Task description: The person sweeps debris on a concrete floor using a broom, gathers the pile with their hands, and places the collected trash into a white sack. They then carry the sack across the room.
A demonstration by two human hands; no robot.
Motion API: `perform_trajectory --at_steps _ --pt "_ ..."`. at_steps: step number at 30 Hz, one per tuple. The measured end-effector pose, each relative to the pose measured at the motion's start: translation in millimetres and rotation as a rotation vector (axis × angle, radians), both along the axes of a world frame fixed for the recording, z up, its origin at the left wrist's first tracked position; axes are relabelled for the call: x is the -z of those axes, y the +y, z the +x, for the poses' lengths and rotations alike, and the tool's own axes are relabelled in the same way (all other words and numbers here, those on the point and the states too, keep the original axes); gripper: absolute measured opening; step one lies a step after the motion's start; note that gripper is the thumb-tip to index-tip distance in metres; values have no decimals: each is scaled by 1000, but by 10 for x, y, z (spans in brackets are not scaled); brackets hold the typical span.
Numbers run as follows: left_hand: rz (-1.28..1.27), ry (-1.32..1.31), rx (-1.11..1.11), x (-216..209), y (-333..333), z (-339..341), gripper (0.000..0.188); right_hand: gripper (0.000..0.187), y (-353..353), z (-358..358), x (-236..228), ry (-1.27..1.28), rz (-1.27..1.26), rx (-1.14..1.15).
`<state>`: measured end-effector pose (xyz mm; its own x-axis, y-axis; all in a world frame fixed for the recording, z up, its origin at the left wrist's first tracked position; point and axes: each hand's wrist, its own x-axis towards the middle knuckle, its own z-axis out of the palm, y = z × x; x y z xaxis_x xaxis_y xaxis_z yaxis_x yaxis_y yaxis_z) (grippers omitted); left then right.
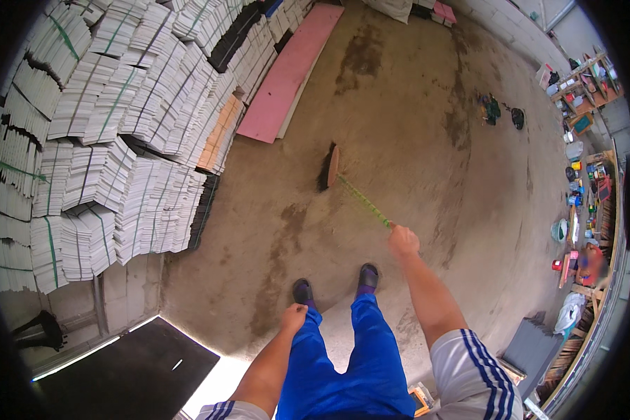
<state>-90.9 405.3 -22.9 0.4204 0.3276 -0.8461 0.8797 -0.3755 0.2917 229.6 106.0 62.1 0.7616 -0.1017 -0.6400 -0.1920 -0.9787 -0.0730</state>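
My right hand [403, 241] is closed round the green patterned handle of a broom [364, 201], held out in front of me. The broom's brown head [334, 166] rests on the floor, with dark bristles along its left side. Near my left knee hangs my left hand [294, 317], its fingers curled together; I make out nothing in it. Both feet stand on the floor below, in dark slippers [367, 276].
Tall strapped stacks of white sheets [112, 161] line the left, beside a long pink board [287, 77]. A dark mat or panel [126, 371] lies at lower left. Cluttered shelves [591, 91], tubs and a grey stack [532, 350] run along the right. Dark items [492, 110] lie on the far floor.
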Motion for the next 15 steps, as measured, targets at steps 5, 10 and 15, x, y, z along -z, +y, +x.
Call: perform_trajectory --at_steps 5,10,15 --pt "-124 -126 -52 313 -736 69 35 46 -223 78 504 -21 79 -120" --pt "-197 -200 -16 174 -1277 296 35 43 349 639 795 -18 164 -116" --pt "-167 -162 -21 103 -1527 278 37 44 -149 964 571 8 51 75"
